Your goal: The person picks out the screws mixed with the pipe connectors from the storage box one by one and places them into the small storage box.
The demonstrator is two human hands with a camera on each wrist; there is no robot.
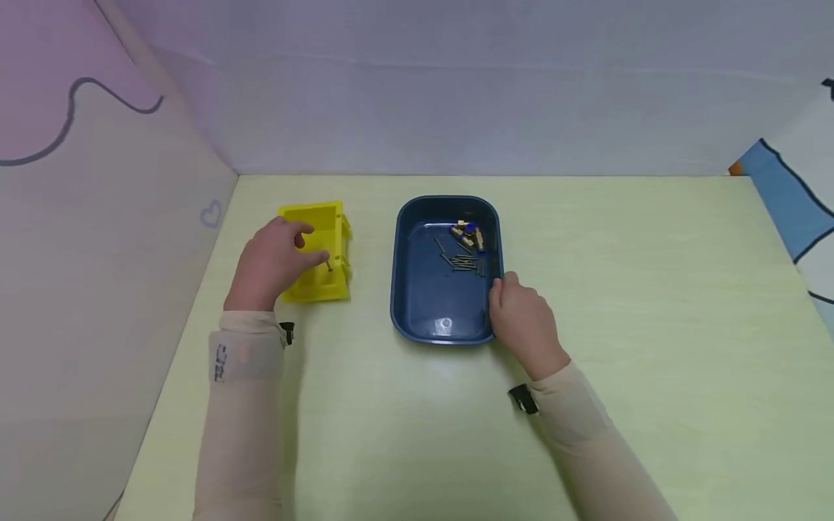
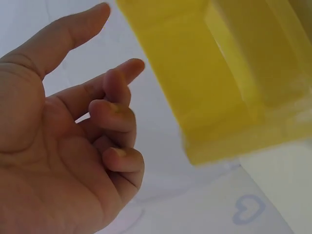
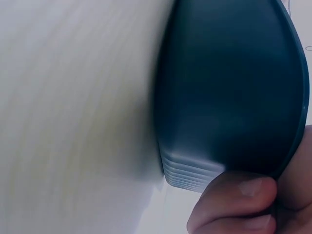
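My left hand (image 1: 270, 260) is over the yellow plastic bin (image 1: 318, 292), thumb and index finger spread apart. In the left wrist view nothing shows between those fingers, and the other fingers bend loosely beside the yellow wall (image 2: 195, 73). A small screw (image 1: 329, 265) appears just below the thumb tip, against the bin's yellow inside. My right hand (image 1: 526, 325) grips the right rim of a dark blue tray (image 1: 423, 304); in the right wrist view its fingers (image 3: 243, 195) curl round the edge. Inside the tray lie several thin screws (image 1: 464, 263) and several brass fittings (image 1: 468, 236) with blue parts.
Both containers stand on a pale yellow-green table (image 1: 619, 289), the bin left of the tray with a gap between them. A white wall (image 1: 456, 123) rises behind the table's back edge, and another panel (image 1: 130, 253) borders its left side.
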